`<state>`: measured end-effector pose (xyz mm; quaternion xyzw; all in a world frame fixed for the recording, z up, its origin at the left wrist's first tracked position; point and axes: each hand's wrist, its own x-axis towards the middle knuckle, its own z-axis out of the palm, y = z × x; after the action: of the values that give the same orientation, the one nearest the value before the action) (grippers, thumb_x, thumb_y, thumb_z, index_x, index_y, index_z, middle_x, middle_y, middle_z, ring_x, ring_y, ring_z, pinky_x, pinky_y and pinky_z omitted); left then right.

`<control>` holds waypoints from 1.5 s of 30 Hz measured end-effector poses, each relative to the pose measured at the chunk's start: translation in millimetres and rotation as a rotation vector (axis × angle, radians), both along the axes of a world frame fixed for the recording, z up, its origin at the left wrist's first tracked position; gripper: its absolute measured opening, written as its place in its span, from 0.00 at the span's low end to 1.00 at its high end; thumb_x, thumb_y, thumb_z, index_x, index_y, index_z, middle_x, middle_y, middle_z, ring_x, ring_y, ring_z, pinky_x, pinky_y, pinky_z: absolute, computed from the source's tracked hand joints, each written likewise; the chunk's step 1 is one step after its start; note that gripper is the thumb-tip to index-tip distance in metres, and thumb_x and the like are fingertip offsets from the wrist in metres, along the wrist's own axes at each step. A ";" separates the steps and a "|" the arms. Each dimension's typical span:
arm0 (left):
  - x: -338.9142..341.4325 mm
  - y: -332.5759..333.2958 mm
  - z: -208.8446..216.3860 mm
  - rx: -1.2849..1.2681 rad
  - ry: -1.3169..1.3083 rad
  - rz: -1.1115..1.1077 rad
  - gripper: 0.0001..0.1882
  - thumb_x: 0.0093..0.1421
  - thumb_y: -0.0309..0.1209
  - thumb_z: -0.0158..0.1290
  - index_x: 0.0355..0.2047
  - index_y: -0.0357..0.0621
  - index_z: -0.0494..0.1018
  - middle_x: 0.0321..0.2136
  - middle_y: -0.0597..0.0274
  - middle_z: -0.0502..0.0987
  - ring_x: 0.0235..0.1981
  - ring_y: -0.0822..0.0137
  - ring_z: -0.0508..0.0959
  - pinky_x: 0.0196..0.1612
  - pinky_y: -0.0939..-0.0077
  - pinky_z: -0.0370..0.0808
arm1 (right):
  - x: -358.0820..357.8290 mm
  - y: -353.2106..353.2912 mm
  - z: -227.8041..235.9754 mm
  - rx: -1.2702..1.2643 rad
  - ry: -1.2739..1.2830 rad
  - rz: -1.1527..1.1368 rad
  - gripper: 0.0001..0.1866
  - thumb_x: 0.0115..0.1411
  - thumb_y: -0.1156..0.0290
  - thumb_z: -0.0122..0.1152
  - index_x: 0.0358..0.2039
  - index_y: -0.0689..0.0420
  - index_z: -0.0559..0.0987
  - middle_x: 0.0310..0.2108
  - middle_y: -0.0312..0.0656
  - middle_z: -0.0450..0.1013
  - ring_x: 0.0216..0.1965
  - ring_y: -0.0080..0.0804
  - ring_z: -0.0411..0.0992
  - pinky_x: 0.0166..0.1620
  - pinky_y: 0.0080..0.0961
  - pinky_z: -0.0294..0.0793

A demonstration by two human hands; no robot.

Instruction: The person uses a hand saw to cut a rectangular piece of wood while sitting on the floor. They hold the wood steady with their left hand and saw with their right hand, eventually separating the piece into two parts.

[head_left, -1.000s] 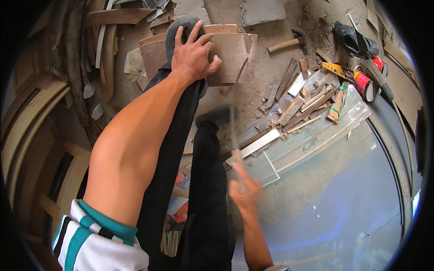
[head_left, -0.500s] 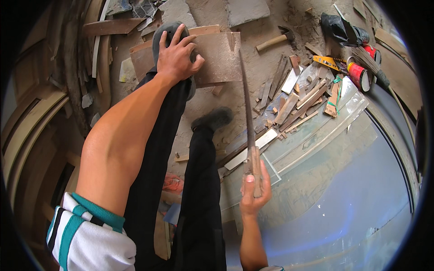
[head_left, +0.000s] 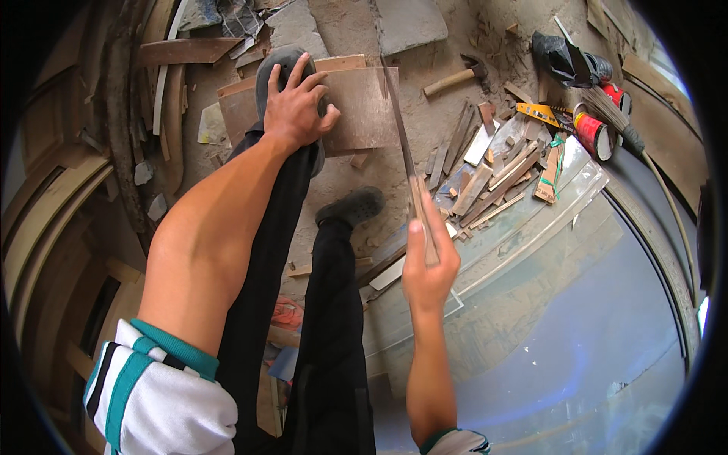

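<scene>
My left hand lies with fingers spread on a dark grey clog on my foot. That foot presses on a flat brown wooden board, which rests over other wood pieces. In my right hand is a handsaw, gripped by its wooden handle. Its long narrow blade points away from me and crosses the board's right end, where its far part meets the far edge. My other clog stands on the dirt floor, nearer to me than the board.
A hammer lies beyond the board to the right. Wood offcuts are heaped beside glass sheets. Farther right are a yellow level-like tool, a red can and a brush. Long planks line the left side.
My right hand has pushed the saw forward, away from me, so its blade reaches farther across the board's end. My left hand stays on the clog, and the view has shifted slightly.
</scene>
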<state>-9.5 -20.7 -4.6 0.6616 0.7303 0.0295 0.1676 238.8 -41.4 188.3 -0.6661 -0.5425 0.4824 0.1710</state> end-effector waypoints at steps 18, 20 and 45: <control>-12.7 -2.2 1.7 -0.080 -0.058 0.028 0.22 0.55 0.48 0.52 0.42 0.47 0.82 0.59 0.69 0.72 0.72 0.64 0.52 0.72 0.41 0.39 | -32.7 63.8 7.2 -0.173 -0.090 0.172 0.17 0.65 0.71 0.52 0.51 0.64 0.79 0.52 0.55 0.77 0.57 0.44 0.74 0.60 0.32 0.68; -10.0 2.0 -0.9 -0.011 -0.071 0.032 0.19 0.53 0.45 0.55 0.39 0.49 0.82 0.57 0.68 0.74 0.71 0.62 0.55 0.72 0.42 0.43 | -33.4 78.3 -35.1 -0.091 -0.081 0.250 0.17 0.65 0.71 0.52 0.51 0.64 0.80 0.51 0.54 0.77 0.56 0.41 0.74 0.60 0.31 0.68; 60.4 39.4 109.6 -0.320 -0.521 1.279 0.21 0.58 0.47 0.52 0.28 0.38 0.76 0.29 0.45 0.81 0.37 0.46 0.81 0.44 0.56 0.74 | -40.9 49.4 -4.7 -0.170 -0.061 0.112 0.17 0.62 0.72 0.54 0.50 0.59 0.81 0.54 0.55 0.75 0.59 0.47 0.72 0.62 0.35 0.67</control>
<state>50.9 18.7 105.1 0.0419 0.9071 0.1719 0.3818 197.9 8.0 183.6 -0.6611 -0.5410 0.5151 0.0698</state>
